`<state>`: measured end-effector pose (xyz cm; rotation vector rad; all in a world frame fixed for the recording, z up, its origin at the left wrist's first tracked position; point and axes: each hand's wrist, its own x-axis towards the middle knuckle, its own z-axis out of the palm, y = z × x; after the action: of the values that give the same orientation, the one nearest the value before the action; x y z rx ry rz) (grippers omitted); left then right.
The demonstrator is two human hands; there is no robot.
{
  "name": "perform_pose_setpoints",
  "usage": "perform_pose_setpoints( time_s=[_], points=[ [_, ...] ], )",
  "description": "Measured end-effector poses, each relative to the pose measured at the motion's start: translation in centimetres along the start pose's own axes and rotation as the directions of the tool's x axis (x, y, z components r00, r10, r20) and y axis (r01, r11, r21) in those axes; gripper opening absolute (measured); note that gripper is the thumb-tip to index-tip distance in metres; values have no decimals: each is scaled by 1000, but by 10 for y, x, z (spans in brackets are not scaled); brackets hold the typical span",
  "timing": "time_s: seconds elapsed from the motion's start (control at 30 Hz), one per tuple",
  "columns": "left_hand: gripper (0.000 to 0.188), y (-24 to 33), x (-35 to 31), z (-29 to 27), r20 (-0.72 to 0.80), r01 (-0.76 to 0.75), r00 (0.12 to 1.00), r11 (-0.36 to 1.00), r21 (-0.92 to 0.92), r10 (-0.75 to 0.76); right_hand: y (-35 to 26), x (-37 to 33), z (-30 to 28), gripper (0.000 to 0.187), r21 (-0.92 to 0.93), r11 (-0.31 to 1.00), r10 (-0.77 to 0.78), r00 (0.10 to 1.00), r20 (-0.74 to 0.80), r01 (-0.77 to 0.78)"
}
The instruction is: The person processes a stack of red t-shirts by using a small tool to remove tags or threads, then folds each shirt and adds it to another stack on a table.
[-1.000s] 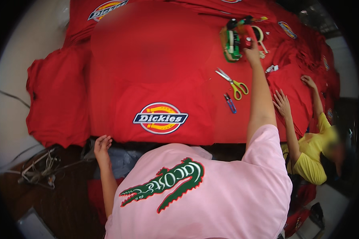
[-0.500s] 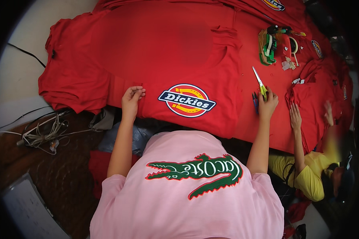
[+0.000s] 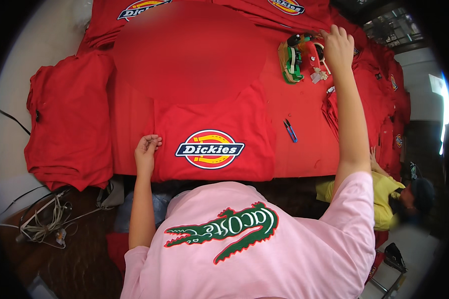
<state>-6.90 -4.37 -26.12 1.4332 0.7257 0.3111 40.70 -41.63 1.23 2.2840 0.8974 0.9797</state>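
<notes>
A folded red T-shirt [image 3: 219,117] with a large logo patch lies in front of me on the red-covered table. My left hand [image 3: 147,152] is at the shirt's left edge with its fingers closed together; whatever they may pinch is too small to make out. My right arm stretches to the far right. There my right hand [image 3: 339,47], fingers curled downward, is beside a group of small tools and tape in a green holder [image 3: 291,65]. What the right fingers close on is hidden. Blue thread snips [image 3: 290,130] lie right of the shirt.
A stack of red garments [image 3: 72,119] sits at the left, and more red shirts [image 3: 304,17] lie along the far side. Another person in a yellow top [image 3: 384,199] is at the right, by a red pile [image 3: 379,109]. Tangled cables [image 3: 50,219] lie at lower left.
My right hand has gone from the yellow-handled scissors beside the snips to the far tool group, and the scissors no longer show. The view has shifted; my left hand stays at the shirt's edge.
</notes>
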Motion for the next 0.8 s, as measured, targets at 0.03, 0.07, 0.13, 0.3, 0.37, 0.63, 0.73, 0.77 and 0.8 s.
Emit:
perform_pose_setpoints(
  time_s=[0.03, 0.07, 0.13, 0.3, 0.37, 0.63, 0.73, 0.77, 0.8],
  points=[
    [16, -3, 0, 1, 10, -9, 1000, 1000, -20, 9, 9, 14, 8, 22, -53, 997, -62, 996, 58, 65],
    [16, -4, 0, 0, 12, -19, 1000, 999, -38, 20, 14, 26, 25, 21, -66, 987, -140, 988, 65, 144],
    [16, -4, 1, -1, 20, -33, 999, 997, -64, 34, 13, 40, 64, 20, -72, 948, -305, 950, 72, 310],
    [18, -1, -2, -11, 41, -5, 999, 993, -117, 10, -39, 40, 80, 32, 139, 963, -226, 972, -63, 233],
    [18, 8, 1, -12, 10, 53, 999, 988, -143, -52, -67, 25, 56, 40, 199, 958, -153, 953, -263, 209],
    [22, 57, 66, 27, -161, -122, 982, 985, -124, 101, -213, -143, 35, 38, 777, -90, 279, 733, 620, -623],
    [30, 71, 94, 42, -114, -44, 993, 990, -131, 29, -237, -156, 15, 50, 546, -222, 254, 493, 832, -808],
    [33, 74, 105, 46, -71, 20, 997, 991, -131, -29, -241, -161, 19, 51, 522, -252, 243, 469, 849, -815],
    [36, 75, 112, 52, -30, 83, 996, 988, -128, -87, -243, -166, 22, 52, 499, -280, 230, 447, 864, -820]
  ],
)
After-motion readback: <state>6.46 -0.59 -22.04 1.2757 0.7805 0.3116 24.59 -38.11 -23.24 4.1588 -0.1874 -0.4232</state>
